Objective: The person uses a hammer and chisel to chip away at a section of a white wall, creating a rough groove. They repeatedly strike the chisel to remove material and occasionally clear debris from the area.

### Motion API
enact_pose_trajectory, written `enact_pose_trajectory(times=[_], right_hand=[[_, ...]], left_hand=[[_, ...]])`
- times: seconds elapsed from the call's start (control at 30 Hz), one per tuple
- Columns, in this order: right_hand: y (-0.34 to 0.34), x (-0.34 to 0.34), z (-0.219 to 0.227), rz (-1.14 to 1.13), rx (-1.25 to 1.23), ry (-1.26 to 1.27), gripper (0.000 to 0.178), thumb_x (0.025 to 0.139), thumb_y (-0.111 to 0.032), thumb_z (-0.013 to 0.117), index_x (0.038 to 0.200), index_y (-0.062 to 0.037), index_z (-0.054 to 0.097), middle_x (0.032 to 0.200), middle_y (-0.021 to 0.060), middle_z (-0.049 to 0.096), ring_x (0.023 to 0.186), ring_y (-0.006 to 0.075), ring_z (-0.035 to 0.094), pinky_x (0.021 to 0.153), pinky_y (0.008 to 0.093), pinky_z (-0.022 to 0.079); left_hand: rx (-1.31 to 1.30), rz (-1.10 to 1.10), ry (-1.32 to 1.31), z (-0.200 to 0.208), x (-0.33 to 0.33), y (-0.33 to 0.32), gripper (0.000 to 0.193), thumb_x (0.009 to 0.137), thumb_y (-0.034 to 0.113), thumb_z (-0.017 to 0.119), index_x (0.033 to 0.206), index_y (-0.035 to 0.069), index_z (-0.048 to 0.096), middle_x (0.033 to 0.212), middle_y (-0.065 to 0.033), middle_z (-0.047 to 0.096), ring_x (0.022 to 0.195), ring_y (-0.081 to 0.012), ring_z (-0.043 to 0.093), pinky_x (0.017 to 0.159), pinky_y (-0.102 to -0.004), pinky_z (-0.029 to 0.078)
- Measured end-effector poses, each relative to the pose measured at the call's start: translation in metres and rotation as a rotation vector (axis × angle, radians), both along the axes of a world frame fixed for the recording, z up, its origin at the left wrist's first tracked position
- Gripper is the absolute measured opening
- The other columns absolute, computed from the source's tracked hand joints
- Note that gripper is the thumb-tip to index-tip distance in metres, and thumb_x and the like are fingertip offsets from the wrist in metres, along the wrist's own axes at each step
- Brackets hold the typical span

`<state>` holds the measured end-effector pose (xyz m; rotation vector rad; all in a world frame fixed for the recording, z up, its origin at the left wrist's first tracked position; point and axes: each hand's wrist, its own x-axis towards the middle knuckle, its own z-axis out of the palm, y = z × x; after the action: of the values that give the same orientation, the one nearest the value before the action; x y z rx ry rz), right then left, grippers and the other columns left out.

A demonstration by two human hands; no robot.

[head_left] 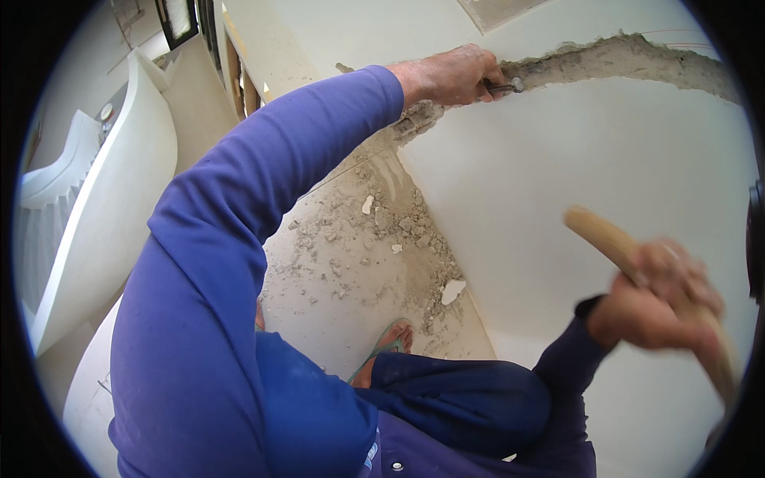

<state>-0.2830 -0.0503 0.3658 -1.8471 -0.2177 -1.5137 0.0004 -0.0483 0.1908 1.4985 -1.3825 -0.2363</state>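
Observation:
My left hand [448, 74] is stretched out to the white wall and grips a metal chisel [505, 85], whose tip sits in a rough grey groove [613, 57] cut across the plaster. My right hand [661, 299], blurred, is closed around the wooden handle of a hammer [607, 239], held away from the wall at the lower right. The hammer's head is out of sight. Both arms wear blue sleeves.
Grey rubble and plaster chips [382, 231] lie on the floor at the foot of the wall. My foot in a sandal [389, 344] rests beside the debris. A white curved stair balustrade [103, 199] runs along the left.

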Motion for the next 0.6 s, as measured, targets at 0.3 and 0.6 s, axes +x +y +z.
enact_pose_trajectory(times=[0.3,0.6], right_hand=[[0.009,-0.005,0.021,-0.432,0.176,0.467,0.056,0.106,-0.06,0.051,0.089,-0.0071,0.052,0.06,0.0023,0.044,0.045,0.011,0.041,0.044,0.0293,0.04],[-0.063,0.03,-0.065,-0.464,-0.274,1.067,0.028,0.102,-0.026,0.073,0.091,-0.0056,0.057,0.064,0.0003,0.048,0.053,0.01,0.049,0.045,0.0311,0.041]], left_hand=[[0.002,0.01,-0.013,0.009,-0.001,0.003,0.021,0.095,-0.002,0.067,0.112,-0.001,0.078,0.101,-0.019,0.079,0.092,-0.0277,0.076,0.084,-0.0402,0.059],[-0.04,0.025,0.026,-0.002,0.004,0.004,0.018,0.093,-0.001,0.071,0.11,-0.001,0.079,0.097,-0.0198,0.079,0.087,-0.0277,0.075,0.081,-0.0406,0.059]])
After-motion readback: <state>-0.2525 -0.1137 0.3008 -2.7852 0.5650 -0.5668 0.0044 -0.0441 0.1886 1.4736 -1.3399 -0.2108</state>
